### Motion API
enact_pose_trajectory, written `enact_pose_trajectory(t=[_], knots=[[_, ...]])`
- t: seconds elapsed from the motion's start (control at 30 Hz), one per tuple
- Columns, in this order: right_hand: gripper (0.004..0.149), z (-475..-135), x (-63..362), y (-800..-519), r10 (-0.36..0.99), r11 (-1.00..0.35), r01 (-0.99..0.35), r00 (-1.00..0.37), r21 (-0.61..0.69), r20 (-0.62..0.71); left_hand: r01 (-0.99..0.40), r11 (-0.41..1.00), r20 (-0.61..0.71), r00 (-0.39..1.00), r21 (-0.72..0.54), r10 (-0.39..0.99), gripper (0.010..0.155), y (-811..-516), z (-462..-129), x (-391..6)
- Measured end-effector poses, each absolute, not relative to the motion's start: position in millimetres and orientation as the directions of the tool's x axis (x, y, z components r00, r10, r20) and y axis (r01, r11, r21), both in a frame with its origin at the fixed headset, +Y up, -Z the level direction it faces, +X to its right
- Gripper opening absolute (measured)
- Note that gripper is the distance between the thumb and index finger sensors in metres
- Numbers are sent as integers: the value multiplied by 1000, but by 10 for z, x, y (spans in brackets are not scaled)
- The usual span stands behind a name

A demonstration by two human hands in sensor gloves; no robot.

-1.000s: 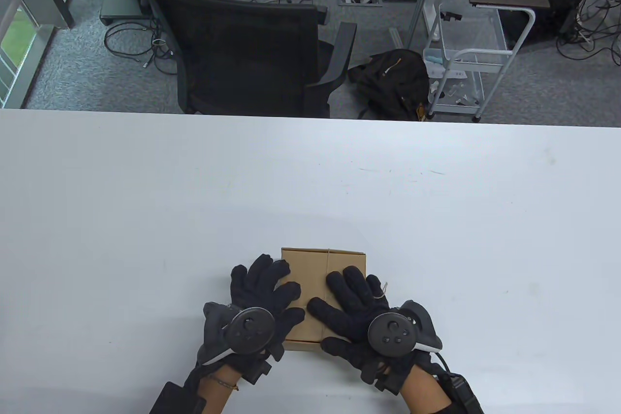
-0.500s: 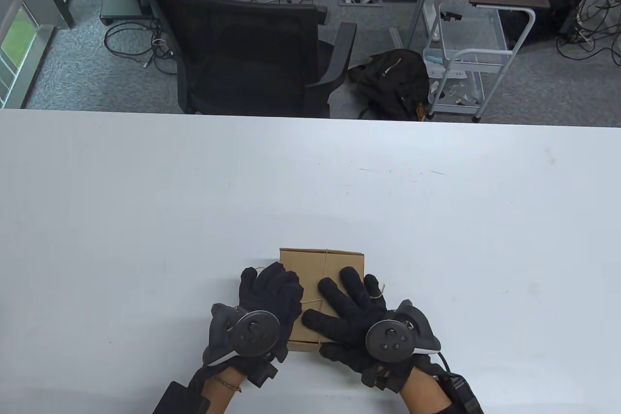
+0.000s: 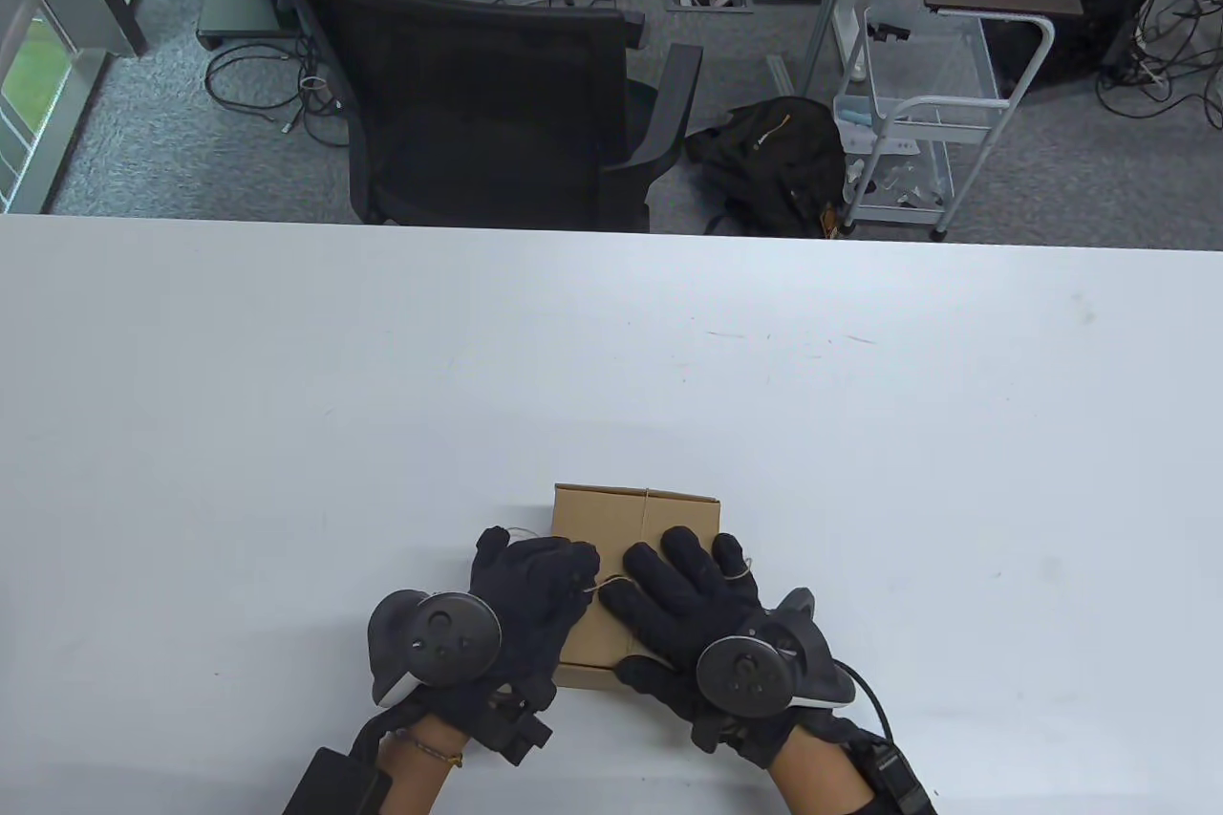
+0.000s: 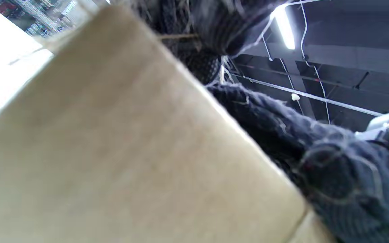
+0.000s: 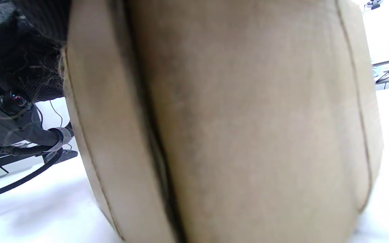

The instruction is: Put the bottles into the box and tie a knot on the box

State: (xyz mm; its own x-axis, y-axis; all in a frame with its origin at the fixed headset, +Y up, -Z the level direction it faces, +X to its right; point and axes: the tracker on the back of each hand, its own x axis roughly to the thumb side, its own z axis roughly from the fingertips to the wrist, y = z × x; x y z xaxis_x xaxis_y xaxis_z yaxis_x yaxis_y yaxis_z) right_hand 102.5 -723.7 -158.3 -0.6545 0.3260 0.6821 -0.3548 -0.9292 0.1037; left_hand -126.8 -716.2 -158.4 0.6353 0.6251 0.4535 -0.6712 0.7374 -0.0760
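Note:
A closed brown cardboard box (image 3: 631,524) sits on the white table (image 3: 287,423) near its front edge. Thin twine (image 3: 608,582) runs over its lid. My left hand (image 3: 535,576) leans on the box's left side, fingers curled, and pinches the twine. My right hand (image 3: 683,581) lies flat on the lid with straight fingers, a loop of twine round one outer finger. The box (image 4: 113,152) fills the left wrist view, with gloved fingers (image 4: 214,23) above it. The right wrist view shows only the box (image 5: 248,135) up close. No bottles are visible.
A black office chair (image 3: 478,89) stands behind the table's far edge, with a black bag (image 3: 764,156) and a white wire cart (image 3: 917,117) on the floor beyond. The table's wide white top stretches left, right and behind the box.
My left hand has rolled outward to the left and curled its fingers, drawing a short run of twine taut across the lid. My right hand slid slightly nearer and stays flat on the box.

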Motion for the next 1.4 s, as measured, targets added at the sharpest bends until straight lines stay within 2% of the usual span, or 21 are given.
enact_pose_trajectory(t=[0.13,0.2,0.27,0.33,0.57,0.77,0.9,0.97,1.0,1.1,1.17,1.27,1.3,1.33,1.4], knots=[[71,-1577,1060,-7271,348,-913,-396,-628,98,696,-554,833,472,732,-6,491,60,-7155,-1541,-1234],[70,-1580,1095,-7292,383,-888,-449,-595,103,706,-566,824,479,720,-11,501,60,-7159,-1537,-1239],[82,-1595,1126,-7310,421,-871,-476,-596,121,684,-569,822,478,718,-16,506,55,-7146,-1539,-1260],[84,-1594,1130,-7309,430,-867,-480,-589,133,684,-560,828,479,721,-24,502,51,-7152,-1541,-1274],[73,-1563,1074,-7338,394,-906,-386,-621,173,677,-580,809,497,677,-94,543,47,-7190,-1562,-1305],[74,-1557,1047,-7348,386,-916,-352,-645,191,660,-651,730,476,585,-207,657,52,-7181,-1643,-1430],[73,-1547,1032,-7344,372,-923,-336,-647,189,666,-803,581,390,495,-137,776,62,-7171,-1673,-1587],[73,-1549,1032,-7343,372,-923,-336,-645,190,668,-816,575,323,528,-63,785,73,-7169,-1682,-1644],[73,-1553,1036,-7340,378,-920,-341,-639,193,670,-790,613,269,588,-13,763,78,-7186,-1689,-1657],[72,-1556,1041,-7345,387,-916,-346,-634,202,670,-716,697,204,679,-29,706,82,-7246,-1727,-1625],[72,-1555,1040,-7346,386,-916,-348,-632,199,672,-685,726,215,702,-58,679,80,-7283,-1745,-1561],[72,-1552,1044,-7352,387,-916,-347,-633,202,671,-612,788,249,755,-65,607,63,-7297,-1734,-1440],[72,-1552,1044,-7351,387,-916,-347,-632,201,671,-617,786,288,745,-41,601,49,-7277,-1727,-1412],[72,-1552,1045,-7348,390,-915,-350,-631,203,670,-628,777,303,735,-30,606,44,-7241,-1710,-1373],[72,-1559,1062,-7350,393,-913,-351,-632,206,668,-661,744,343,681,-92,647,45,-7206,-1701,-1378]])
